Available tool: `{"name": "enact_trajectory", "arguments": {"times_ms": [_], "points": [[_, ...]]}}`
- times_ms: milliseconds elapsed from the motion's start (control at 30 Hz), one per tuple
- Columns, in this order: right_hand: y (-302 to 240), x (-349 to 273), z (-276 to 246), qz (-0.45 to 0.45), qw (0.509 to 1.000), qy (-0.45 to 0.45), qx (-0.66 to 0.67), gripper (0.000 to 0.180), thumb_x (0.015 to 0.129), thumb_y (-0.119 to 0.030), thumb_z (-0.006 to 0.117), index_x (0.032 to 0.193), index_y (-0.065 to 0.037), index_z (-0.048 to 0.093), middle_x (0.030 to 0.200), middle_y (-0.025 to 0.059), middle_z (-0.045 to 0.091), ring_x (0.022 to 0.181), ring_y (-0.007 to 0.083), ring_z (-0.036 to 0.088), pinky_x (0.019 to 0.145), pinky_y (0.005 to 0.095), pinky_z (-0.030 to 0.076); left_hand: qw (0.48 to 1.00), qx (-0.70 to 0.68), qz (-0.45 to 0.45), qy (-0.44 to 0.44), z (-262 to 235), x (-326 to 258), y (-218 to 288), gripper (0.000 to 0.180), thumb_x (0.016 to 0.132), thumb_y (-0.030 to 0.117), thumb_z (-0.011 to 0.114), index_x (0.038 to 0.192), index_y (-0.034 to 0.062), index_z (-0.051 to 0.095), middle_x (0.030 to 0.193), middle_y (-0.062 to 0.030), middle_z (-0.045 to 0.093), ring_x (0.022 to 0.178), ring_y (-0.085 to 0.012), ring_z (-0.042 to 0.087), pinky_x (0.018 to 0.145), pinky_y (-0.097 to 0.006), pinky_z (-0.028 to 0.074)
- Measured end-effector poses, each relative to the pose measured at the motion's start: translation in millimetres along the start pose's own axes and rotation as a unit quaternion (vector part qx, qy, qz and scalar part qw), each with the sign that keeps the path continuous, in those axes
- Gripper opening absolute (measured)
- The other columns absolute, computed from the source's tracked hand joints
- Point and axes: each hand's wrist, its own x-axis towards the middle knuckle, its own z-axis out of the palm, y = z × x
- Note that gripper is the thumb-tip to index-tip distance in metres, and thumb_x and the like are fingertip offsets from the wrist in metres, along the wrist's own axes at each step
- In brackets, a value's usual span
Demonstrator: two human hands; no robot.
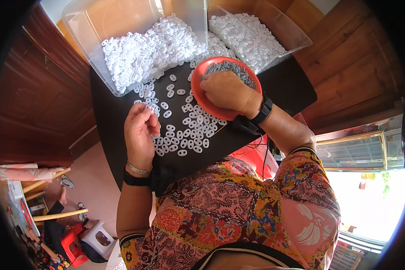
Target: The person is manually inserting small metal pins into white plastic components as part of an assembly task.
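Observation:
Between the thumb and fingers of my left hand (139, 130) is a small white oval two-hole plastic piece (151, 109), pinched above the left part of the dark table (108, 121). My right hand (228, 91) reaches into a red bowl (198, 96), its fingers curled at the near left side of a heap of small grey metal screws (245, 77). The back of that hand hides its fingertips, so whatever they grip is out of sight. Loose white two-hole pieces (192, 132) lie scattered on the table between my hands.
Two clear plastic bins stand at the back, the left bin (83, 67) and the right bin (297, 44), both heaped with white pieces. Wooden panels (351, 67) flank the table. At lower left are a grey stool (96, 240), a red stool (72, 247) and another person's arm (42, 243).

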Motion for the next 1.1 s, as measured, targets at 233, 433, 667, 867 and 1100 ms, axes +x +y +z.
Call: {"name": "enact_trajectory", "arguments": {"times_ms": [233,433,667,867,1100], "points": [[-5,9,-4,0.005,0.999,-0.031,-0.025,0.014,0.076,-0.011,0.050,0.075,-0.002,0.061,0.079,0.0157,0.064,0.075,0.0346,0.063,0.068,0.0435,0.050,1.000,0.008,0.006,0.005,1,0,2,0.012,0.090,0.016,0.050,0.081,0.0074,0.051,0.064,0.0007,0.048,0.052,-0.0082,0.045,0.047,-0.021,0.033],[-9,4,-25,0.046,0.954,0.085,0.283,0.011,0.079,-0.010,0.059,0.085,-0.001,0.062,0.078,0.0112,0.065,0.071,0.0206,0.064,0.066,0.0308,0.050,0.999,0.032,0.005,0.011,9,-5,7,0.012,0.089,0.015,0.052,0.082,0.0058,0.052,0.064,0.0005,0.049,0.053,-0.0078,0.045,0.049,-0.021,0.033],[-65,19,-30,-0.052,0.844,0.046,0.532,0.012,0.085,-0.001,0.061,0.096,-0.001,0.066,0.085,0.0043,0.064,0.080,0.0104,0.060,0.070,0.0246,0.047,1.000,-0.008,0.025,-0.005,9,-8,2,0.012,0.091,0.016,0.051,0.084,0.0056,0.053,0.066,0.0002,0.050,0.056,-0.0080,0.047,0.051,-0.021,0.035],[-83,25,-16,-0.091,0.829,0.101,0.543,0.008,0.081,0.001,0.062,0.088,-0.001,0.065,0.082,0.0099,0.065,0.078,0.0206,0.066,0.068,0.0315,0.051,0.999,-0.033,0.035,0.014,8,-7,2,0.013,0.091,0.016,0.053,0.084,0.0053,0.053,0.065,-0.0001,0.050,0.055,-0.0080,0.047,0.051,-0.021,0.036],[-80,23,-9,-0.096,0.831,0.116,0.535,0.005,0.083,-0.001,0.062,0.088,-0.001,0.063,0.079,0.0095,0.065,0.074,0.0199,0.065,0.065,0.0302,0.050,0.989,0.120,0.084,0.029,10,-7,-1,0.013,0.090,0.014,0.051,0.081,0.0045,0.049,0.063,-0.0001,0.049,0.054,-0.0059,0.044,0.051,-0.021,0.034]]}}
